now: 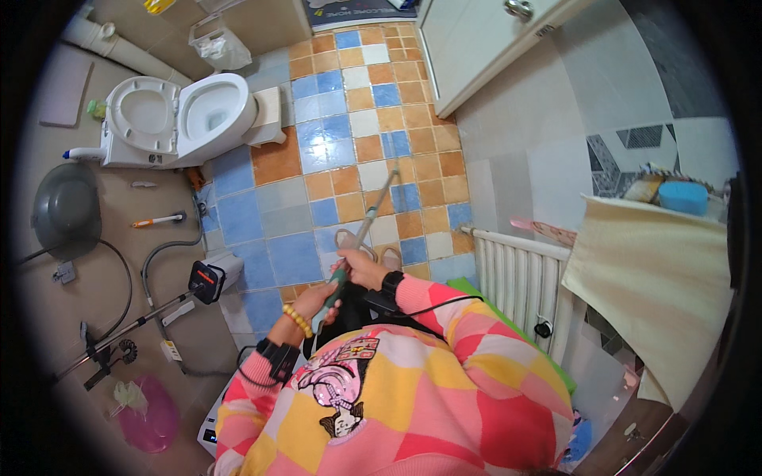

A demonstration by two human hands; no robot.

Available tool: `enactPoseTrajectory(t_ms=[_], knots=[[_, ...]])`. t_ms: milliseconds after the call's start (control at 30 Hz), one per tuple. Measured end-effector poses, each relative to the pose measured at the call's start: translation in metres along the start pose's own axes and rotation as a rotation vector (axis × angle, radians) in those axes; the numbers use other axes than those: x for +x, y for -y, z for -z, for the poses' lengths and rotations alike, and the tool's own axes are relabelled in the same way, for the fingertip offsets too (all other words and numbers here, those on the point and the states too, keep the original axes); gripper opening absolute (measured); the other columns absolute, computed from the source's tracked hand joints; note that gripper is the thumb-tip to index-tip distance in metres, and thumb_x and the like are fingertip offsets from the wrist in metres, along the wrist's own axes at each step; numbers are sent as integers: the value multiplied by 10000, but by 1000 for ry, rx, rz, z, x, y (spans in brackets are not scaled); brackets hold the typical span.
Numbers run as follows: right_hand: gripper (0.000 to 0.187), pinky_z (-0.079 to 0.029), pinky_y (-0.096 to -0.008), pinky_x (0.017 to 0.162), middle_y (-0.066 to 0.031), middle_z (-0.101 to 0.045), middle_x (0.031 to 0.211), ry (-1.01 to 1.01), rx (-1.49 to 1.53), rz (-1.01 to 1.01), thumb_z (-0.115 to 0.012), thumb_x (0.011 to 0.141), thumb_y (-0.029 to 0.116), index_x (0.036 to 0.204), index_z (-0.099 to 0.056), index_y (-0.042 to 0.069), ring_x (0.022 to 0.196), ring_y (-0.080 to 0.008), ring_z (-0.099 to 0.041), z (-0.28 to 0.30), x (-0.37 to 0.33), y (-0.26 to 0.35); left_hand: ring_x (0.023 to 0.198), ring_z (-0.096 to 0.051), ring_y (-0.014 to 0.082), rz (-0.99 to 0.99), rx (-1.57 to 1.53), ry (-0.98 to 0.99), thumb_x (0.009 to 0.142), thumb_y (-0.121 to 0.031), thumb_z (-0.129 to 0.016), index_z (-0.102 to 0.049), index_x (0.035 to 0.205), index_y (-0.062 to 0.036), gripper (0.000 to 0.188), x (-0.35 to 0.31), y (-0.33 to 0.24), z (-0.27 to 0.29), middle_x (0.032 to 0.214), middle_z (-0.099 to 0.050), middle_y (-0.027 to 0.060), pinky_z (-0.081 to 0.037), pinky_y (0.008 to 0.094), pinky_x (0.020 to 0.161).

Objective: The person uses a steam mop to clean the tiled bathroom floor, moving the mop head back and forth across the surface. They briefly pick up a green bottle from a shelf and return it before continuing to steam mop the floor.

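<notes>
A long, thin grey pole with a green grip (337, 280) slants across my front in both hands. My left hand (314, 301), with a yellow bead bracelet at its wrist, is closed round the lower, near end of the grip. Further up, my right hand (362, 269) wraps round the pole just above the green part. From there the grey shaft (371, 214) runs away over the tiled floor (305, 208). Its far end is thin and hard to make out against the tiles, so I cannot tell what kind of tool it is.
A toilet (214, 111) with its lid up stands at the far left, a small stool (268, 117) beside it. A white radiator (514, 266) lines the right wall. The door (476, 47) stands ajar at the back. A pink basin (151, 420) hangs at the near left.
</notes>
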State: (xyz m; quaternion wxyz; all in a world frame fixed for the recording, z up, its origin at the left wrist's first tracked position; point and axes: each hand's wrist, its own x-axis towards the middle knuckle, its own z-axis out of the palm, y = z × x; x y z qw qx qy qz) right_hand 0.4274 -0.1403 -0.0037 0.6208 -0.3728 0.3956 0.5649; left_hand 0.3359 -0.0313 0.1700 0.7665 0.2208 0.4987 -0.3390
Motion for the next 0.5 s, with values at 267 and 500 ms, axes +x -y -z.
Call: enactPoseTrajectory(t_ms=[267, 500], knots=[[123, -467, -425, 506, -159, -520, 679, -189, -88, 352, -512, 848, 103, 810, -488, -12, 574, -295, -555, 173, -12, 85, 438, -485, 116, 121, 219, 213, 988, -384, -468, -486, 789, -76, 367, 139, 17, -115, 575, -500, 23, -430, 254, 420], [166, -458, -408, 483, -141, -528, 683, -321, -127, 232, -479, 915, 160, 929, -490, -5, 563, -281, -542, 238, 12, 112, 466, -496, 146, 217, 224, 146, 943, -419, -545, -458, 882, -70, 365, 190, 45, -148, 613, -502, 48, -457, 276, 428]])
